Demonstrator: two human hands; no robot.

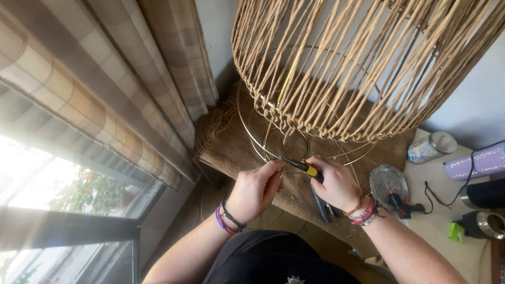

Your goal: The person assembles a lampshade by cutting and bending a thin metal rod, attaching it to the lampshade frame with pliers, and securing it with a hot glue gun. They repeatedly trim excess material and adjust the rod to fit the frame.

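The tall lampshade of tan twisted paper cord (363, 63) looks matt and rough, its strands hung over thin, shiny gold metal wire rings (252, 134). Under it lies a brown, coarse burlap-like cloth (236, 152) with a fringed edge. The yellow-and-black-handled pliers (307, 169) have a smooth plastic sleeve where the right hand (336, 184) closes around them; the left hand (255, 190) pinches the wire. Both wrists carry woven cord bracelets. On the white, smooth table (436, 226) sit a glossy embossed silver metal dish (388, 181), a glittery lilac tumbler (476, 163) and a polished steel cup (486, 223). The checked beige curtain (105, 100) is soft woven fabric.
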